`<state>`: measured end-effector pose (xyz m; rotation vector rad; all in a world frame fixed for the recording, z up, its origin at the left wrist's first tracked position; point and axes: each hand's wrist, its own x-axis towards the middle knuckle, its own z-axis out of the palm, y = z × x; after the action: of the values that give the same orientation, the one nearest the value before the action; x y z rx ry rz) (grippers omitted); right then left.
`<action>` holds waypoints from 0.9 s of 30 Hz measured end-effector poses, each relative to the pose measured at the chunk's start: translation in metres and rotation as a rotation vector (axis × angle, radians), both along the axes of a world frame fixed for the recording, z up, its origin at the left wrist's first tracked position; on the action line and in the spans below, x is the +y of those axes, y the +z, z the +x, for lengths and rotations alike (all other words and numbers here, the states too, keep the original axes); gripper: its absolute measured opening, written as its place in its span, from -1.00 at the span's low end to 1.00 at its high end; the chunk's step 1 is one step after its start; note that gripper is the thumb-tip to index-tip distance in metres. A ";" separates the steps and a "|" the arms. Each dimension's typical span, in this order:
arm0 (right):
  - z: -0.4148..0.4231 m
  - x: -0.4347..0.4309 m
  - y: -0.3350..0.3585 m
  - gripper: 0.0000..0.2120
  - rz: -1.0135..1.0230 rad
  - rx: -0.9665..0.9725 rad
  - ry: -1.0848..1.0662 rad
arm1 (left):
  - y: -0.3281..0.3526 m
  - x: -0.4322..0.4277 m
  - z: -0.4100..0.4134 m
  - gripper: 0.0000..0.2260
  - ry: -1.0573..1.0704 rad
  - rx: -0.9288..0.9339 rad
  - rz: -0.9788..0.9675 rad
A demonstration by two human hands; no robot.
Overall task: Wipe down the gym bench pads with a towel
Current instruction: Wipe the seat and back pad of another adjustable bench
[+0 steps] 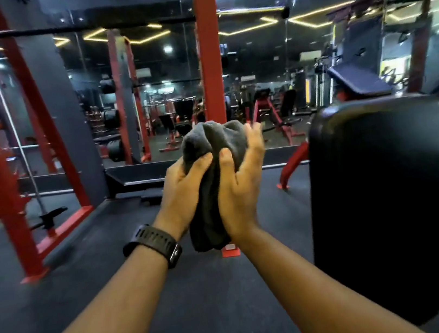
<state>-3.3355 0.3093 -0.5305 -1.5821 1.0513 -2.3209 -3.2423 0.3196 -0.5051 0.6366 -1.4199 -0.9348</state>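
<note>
A bunched dark grey towel (211,144) is held up in front of me between both hands. My left hand (185,191), with a black watch on its wrist, grips the towel's left side. My right hand (240,183) wraps round its right side, thumb in front and fingers behind. A tall black bench pad (382,199) stands tilted at the right, apart from the towel and hands.
A red and grey rack frame (5,170) stands at the left, with a red upright (210,53) straight ahead. A wall mirror (270,73) behind reflects more benches. Another dark pad (356,80) sits at the far right. Dark rubber floor (111,253) lies below.
</note>
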 end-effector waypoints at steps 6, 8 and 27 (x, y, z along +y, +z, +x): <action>0.025 -0.040 0.120 -0.17 0.503 -0.077 0.134 | 0.111 -0.039 0.028 -0.80 0.071 0.142 0.146; 0.033 -0.050 0.161 -0.20 0.508 -0.025 0.214 | 0.148 -0.046 0.039 -0.78 0.122 0.148 0.157; -0.025 -0.132 0.415 -0.54 0.422 -0.183 -0.103 | 0.419 -0.166 0.007 -0.77 -0.094 -0.167 0.122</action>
<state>-3.3607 0.1777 -0.1150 -1.1608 1.4804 -2.0695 -3.2356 0.1540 -0.0864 0.7583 -1.5607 -1.0688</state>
